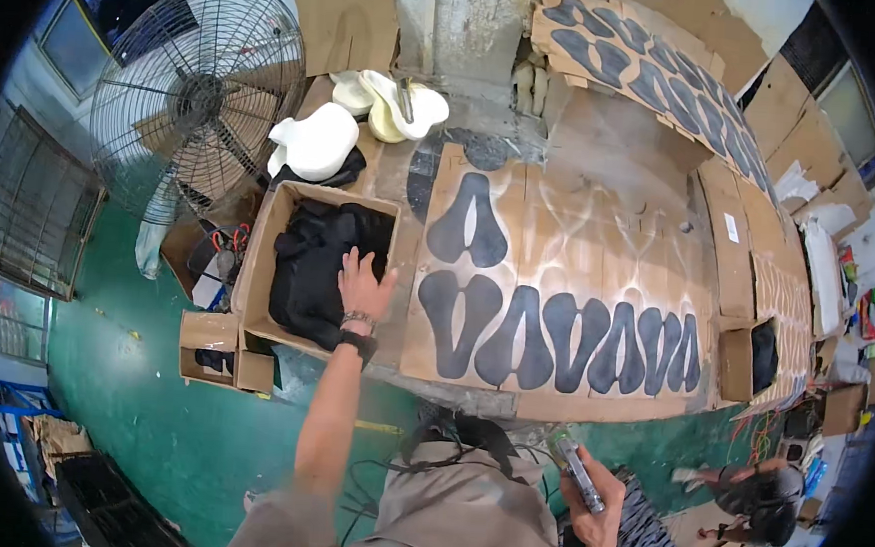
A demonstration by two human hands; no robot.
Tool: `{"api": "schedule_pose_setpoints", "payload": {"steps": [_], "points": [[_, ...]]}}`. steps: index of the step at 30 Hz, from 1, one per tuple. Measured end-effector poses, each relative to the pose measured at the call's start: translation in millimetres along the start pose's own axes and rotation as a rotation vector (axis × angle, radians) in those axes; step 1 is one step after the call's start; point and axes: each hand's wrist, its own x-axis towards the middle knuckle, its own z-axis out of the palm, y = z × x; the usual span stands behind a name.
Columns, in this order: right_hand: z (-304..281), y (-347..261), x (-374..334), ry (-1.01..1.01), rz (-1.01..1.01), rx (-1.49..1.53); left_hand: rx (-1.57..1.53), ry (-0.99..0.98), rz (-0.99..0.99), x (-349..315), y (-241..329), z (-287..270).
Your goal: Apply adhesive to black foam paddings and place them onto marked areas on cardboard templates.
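Note:
My left hand (364,287) reaches into a cardboard box (248,292) on the left of the work surface. Its fingers are spread over a heap of black fabric-like pieces (303,255) and grip nothing that I can see. Low on the right, my right hand (597,509) is closed around a silver, slim-bodied tool with a greenish end, which looks like a spray gun (582,473). Dark, saddle-shaped flat pieces (523,344) lie on a cardboard sheet (590,243), mostly in a row along the near edge. Pale outlines mark the cardboard behind them.
White saddle-shaped shells (315,141) sit behind the box, by a large wire-caged fan (198,98). More dark pieces cover a raised cardboard sheet (660,72) at the back right. A small carton (738,364) stands right. Another person (759,499) is at the lower right.

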Motion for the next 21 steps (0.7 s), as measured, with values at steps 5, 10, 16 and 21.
{"api": "schedule_pose_setpoints", "payload": {"steps": [5,10,16,21], "points": [[7.6,-1.3,-11.6,0.013,0.043,-0.024,0.195,0.124,0.146,-1.7,-47.8,-26.7],[23.0,-4.1,-18.9,0.021,0.035,-0.022,0.319,0.087,0.212,5.5,-49.7,-42.3],[6.1,18.7,-19.4,-0.024,0.05,0.017,0.565,0.045,0.284,26.8,-0.2,-21.0],[-8.3,27.5,13.0,-0.183,-0.138,-0.052,0.625,-0.06,0.066,25.6,-34.0,-49.6]]}}
